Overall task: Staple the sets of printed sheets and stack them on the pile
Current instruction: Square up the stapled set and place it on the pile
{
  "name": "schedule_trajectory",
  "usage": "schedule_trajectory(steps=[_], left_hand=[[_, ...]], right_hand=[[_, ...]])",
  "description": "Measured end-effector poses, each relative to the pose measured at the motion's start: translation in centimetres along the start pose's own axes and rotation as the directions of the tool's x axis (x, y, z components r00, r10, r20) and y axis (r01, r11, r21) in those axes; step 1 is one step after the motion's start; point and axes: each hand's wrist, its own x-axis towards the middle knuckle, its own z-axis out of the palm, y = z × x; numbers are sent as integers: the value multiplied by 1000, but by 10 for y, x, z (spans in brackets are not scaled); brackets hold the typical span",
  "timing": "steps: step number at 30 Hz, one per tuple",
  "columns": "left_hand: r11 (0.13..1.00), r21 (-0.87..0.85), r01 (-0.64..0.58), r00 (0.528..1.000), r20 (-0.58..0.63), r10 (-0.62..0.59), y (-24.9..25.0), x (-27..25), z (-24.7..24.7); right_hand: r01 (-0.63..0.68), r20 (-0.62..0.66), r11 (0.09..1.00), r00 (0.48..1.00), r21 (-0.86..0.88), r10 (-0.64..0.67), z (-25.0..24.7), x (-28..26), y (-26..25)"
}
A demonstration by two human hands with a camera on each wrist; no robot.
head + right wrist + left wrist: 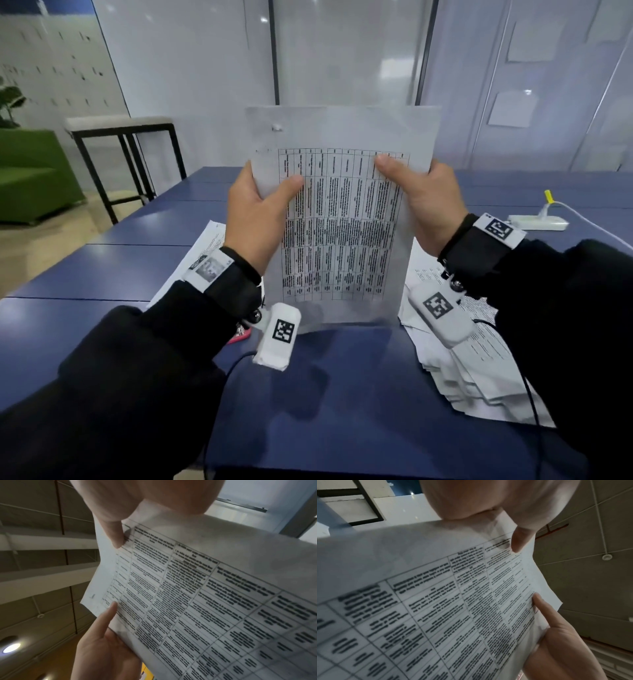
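I hold a set of printed sheets upright in front of me, with a table of dark text facing me. My left hand grips its left edge, thumb on the front. My right hand grips the right edge in the same manner. A staple sits near the upper left corner and also shows as the staple in the right wrist view. The lower edge hangs close to the blue table; I cannot tell whether it touches. Both wrist views show the sheets pinched between thumbs and fingers.
A fanned heap of printed sheets lies on the table at the right. More sheets lie behind my left wrist. A red object peeks out under that wrist. A white power strip lies far right, and a stool stands beyond the table's left corner.
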Motion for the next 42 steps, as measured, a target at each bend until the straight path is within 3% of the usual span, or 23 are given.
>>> schedule_trajectory(steps=[5,16,30,42], left_hand=[[996,-33,82,997,18,-81,-13,-10,-5],[993,-37,114,993,22,-113,-19,-26,-8],[994,5,108,993,44,-108,-24,-44,-16],[993,-26,116,991,75,-114,-26,-54,-20]], right_hand=[[-58,-38,998,998,-21,57,2,-14,16],[-107,-19,994,994,-9,106,1,-26,24],[-68,69,995,995,-77,73,-4,-39,32],[-168,27,986,985,-16,169,-7,-42,36]])
